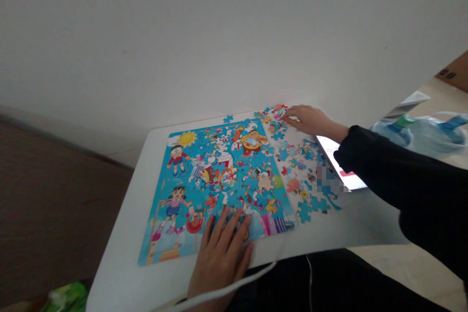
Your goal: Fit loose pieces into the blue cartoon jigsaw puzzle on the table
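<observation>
A jigsaw puzzle board [157, 224] with a blue cartoon picture lies on the table, with many pieces fitted or resting on it. My left hand [223, 248] lies flat over the board's near edge, fingers stretched out and apart, covering part of the picture. Beyond the board's far right corner, my right hand [307, 119] reaches into the loose puzzle pieces [309, 207]. Its thumb and fingertips are pinched together at a small colourful puzzle piece [282, 116], which the fingers partly hide. More loose pieces are scattered along the board's right side.
A lit phone or tablet [356, 183] lies under my right forearm. The white table [124, 243] meets a pale wall at the back. A white cable [237, 285] crosses near my left wrist. Water bottles in clear plastic [431, 136] stand at the right, beyond the table.
</observation>
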`<state>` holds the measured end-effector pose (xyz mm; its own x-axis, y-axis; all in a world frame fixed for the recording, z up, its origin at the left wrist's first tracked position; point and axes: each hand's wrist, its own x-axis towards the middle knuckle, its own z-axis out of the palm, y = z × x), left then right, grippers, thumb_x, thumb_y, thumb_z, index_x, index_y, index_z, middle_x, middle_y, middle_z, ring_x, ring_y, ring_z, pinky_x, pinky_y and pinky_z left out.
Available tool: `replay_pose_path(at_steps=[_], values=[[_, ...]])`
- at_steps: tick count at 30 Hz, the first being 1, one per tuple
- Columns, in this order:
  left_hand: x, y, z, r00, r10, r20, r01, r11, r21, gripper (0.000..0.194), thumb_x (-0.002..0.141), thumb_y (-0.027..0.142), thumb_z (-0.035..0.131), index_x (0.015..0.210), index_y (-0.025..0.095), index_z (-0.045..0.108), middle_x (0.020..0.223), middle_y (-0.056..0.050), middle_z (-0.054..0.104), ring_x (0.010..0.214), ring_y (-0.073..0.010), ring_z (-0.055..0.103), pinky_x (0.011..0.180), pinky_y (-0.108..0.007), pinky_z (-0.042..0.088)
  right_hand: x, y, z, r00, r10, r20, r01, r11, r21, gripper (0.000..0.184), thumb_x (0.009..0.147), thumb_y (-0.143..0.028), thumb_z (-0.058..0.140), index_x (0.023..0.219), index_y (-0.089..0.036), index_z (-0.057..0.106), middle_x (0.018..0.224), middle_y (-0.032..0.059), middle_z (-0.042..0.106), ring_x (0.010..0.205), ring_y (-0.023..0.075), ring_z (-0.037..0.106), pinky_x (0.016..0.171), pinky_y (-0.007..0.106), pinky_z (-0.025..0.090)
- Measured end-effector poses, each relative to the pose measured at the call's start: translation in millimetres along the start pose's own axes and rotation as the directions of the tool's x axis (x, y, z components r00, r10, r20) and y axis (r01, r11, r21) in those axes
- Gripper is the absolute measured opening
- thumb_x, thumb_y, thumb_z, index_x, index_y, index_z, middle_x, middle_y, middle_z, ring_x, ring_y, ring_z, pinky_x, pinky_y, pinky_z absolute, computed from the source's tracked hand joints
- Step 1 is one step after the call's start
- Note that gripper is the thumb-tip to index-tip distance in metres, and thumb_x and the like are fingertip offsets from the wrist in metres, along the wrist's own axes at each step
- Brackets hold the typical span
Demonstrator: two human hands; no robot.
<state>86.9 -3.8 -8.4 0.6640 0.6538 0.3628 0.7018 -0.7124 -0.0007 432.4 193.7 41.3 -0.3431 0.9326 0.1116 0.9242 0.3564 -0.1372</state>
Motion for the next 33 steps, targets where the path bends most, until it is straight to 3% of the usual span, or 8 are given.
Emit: replay_pose_path(at_steps=[6, 13, 19, 24, 29, 33], values=[[-0.4, -0.1, 1.3, 0.999, -0.020, -0.031, 0.019, 1.000, -0.016, 0.037, 0.090, 0.023, 0.049, 0.127, 0.022, 0.057, 0.128, -0.004, 0.061, 0.126, -0.0222, 0.047, 0.112, -0.040, 0.028, -13.9, 22.2, 7.6, 0.974, -0.165, 0.157, 0.154, 0.985, 0.077, 0.040, 0.089, -0.030, 0.036, 0.115, -0.025, 0.066, 0.121, 0.0041, 0.065, 0.112, 0.0239, 0.057, 0.096, 0.043, 0.044], [-0.5, 0.1, 0.4, 1.000, -0.009, -0.012, 0.009, 1.000, -0.003, 0.040, 0.089, 0.022, 0.050, 0.129, 0.020, 0.055, 0.131, -0.005, 0.059, 0.127, -0.0233, 0.046, 0.111, -0.041, 0.029, -31.3, 29.9, 2.6, 0.971, -0.168, 0.173, 0.155, 0.984, 0.089, 0.034, 0.086, -0.030, 0.042, 0.107, -0.027, 0.069, 0.115, 0.0040, 0.068, 0.110, 0.0244, 0.059, 0.096, 0.047, 0.045], [-0.6, 0.7, 1.8, 0.999, -0.024, -0.042, 0.023, 1.000, -0.020, 0.037, 0.090, 0.023, 0.050, 0.126, 0.021, 0.057, 0.129, -0.002, 0.060, 0.125, -0.0229, 0.048, 0.110, -0.040, 0.029, -17.1, 13.1, 4.2, 0.973, -0.202, 0.114, 0.199, 0.979, 0.033, 0.041, 0.091, -0.030, 0.038, 0.126, -0.025, 0.059, 0.125, 0.0064, 0.062, 0.116, 0.0232, 0.055, 0.097, 0.043, 0.045], [-0.1, 0.4, -0.9, 1.000, -0.019, 0.018, 0.019, 1.000, 0.020, 0.041, 0.090, 0.024, 0.049, 0.131, 0.023, 0.053, 0.133, -0.003, 0.056, 0.127, -0.0241, 0.046, 0.109, -0.043, 0.031, 5.1, -7.3, 10.9, 0.926, -0.324, 0.196, 0.323, 0.946, 0.040, 0.044, 0.090, -0.021, 0.040, 0.131, -0.023, 0.054, 0.134, 0.0065, 0.055, 0.119, 0.0220, 0.053, 0.102, 0.044, 0.041], [0.0, -2.2, -3.3, 0.997, 0.004, 0.083, -0.009, 0.998, 0.063, 0.046, 0.091, 0.031, 0.049, 0.137, 0.023, 0.046, 0.138, -0.004, 0.052, 0.128, -0.0257, 0.044, 0.104, -0.044, 0.038, 3.1, -12.9, 8.0, 0.914, -0.326, 0.242, 0.317, 0.945, 0.077, 0.042, 0.091, -0.024, 0.041, 0.132, -0.027, 0.054, 0.145, 0.0055, 0.042, 0.125, 0.0243, 0.048, 0.103, 0.045, 0.040], [-1.1, -2.3, -2.4, 0.997, 0.004, 0.074, -0.007, 0.999, 0.037, 0.046, 0.092, 0.032, 0.048, 0.137, 0.022, 0.046, 0.138, -0.004, 0.052, 0.129, -0.0258, 0.044, 0.101, -0.043, 0.042, -4.5, -6.0, 12.9, 0.944, -0.274, 0.182, 0.264, 0.961, 0.080, 0.048, 0.092, -0.027, 0.038, 0.140, -0.023, 0.044, 0.146, 0.0076, 0.040, 0.130, 0.0246, 0.043, 0.105, 0.043, 0.038]])
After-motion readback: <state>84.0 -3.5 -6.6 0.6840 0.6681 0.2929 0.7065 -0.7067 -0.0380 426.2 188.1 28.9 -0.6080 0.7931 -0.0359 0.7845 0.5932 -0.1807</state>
